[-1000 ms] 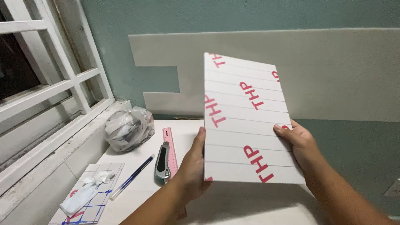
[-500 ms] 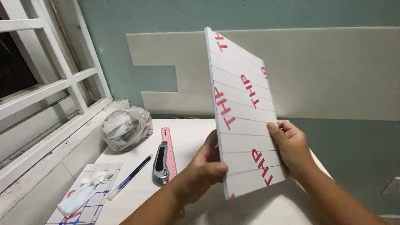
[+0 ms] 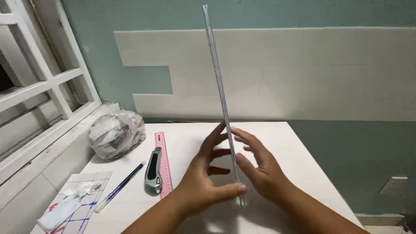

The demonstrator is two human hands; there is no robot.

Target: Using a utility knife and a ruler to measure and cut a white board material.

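A: Standing upright over the white tabletop (image 3: 277, 143), a thin flat white panel (image 3: 219, 86), seen edge-on as a narrow strip, tilted a little toward the wall at the top.

B: Pressed from both sides. Left hand (image 3: 203, 177) flat against the left face, thumb hooked round the near edge by the bottom corner. Right hand (image 3: 260, 169) flat against the right face, fingers spread. Clamped between two palms rather than pinched, likely to keep so thin a sheet from flopping.

A: Bottom corner close to the tabletop; touching or just above, hard to tell.

B: Off to the left, well apart from both hands: a pink plastic ruler (image 3: 163, 162) with a grey utility knife (image 3: 153, 170) lying partly on it, a blue pen (image 3: 119, 186), a knotted clear plastic bag (image 3: 116, 134) of scraps by the window sill.
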